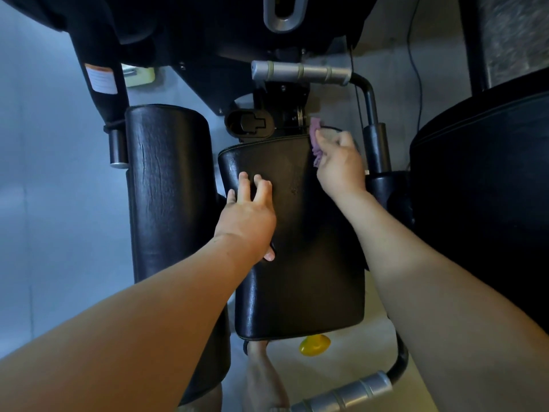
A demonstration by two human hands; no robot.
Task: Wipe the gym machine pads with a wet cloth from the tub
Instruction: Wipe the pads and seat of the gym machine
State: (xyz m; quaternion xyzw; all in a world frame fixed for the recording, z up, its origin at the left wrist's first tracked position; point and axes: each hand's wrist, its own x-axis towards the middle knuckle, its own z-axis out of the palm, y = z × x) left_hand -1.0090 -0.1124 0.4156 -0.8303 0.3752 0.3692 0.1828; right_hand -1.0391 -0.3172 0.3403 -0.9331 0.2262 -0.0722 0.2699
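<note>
A black padded seat [300, 263] of the gym machine fills the middle of the view. My left hand [248, 218] lies flat on its upper left part, fingers spread and straight. My right hand [338, 165] grips a purple cloth [315, 138] against the seat's far right corner; most of the cloth is hidden under the hand. A tall black roller pad [166, 185] stands to the left of the seat. The tub is not in view.
A silver handle [300, 72] juts out beyond the seat, and another [347, 392] sits at the near right. A large black pad [487, 185] is on the right. A yellow knob [315, 344] shows under the seat's near edge, above my bare foot [263, 379].
</note>
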